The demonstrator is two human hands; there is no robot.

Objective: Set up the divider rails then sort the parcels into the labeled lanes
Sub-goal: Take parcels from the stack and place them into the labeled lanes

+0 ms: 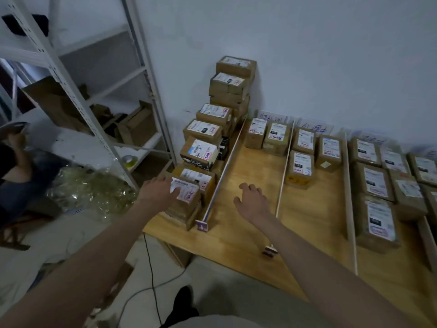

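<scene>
**Left hand on the nearest unsorted parcel, right hand free over the first lane**

Left of centre: left hand (157, 189) is at the front parcel (186, 192) of the unsorted row, lower-middle of the frame. Its fingers (175, 192) lie across the near left part of the white label; they look fairly straight, touching rather than wrapped, though the far side of the grip is hidden, so a full clasp can't be confirmed. Parcel sits on top of a short stack at the bench (248, 223) left edge, directly ahead of those fingers. The row's long axis runs from the near corner up to the wall, parallel to the first rail (224, 166) just to its right.

Centre: right hand (251, 197) hovers above bare bench between the first rail and the second rail (285, 166), fingers spread and loosely curled, holding nothing. The parcel lies to its left, across the first rail.

Right of centre: sorted parcels (305, 147) already fill the lanes toward the wall.

Judgement: left hand is nearer and takes the lift; clearing the first rail is the catch.
</scene>
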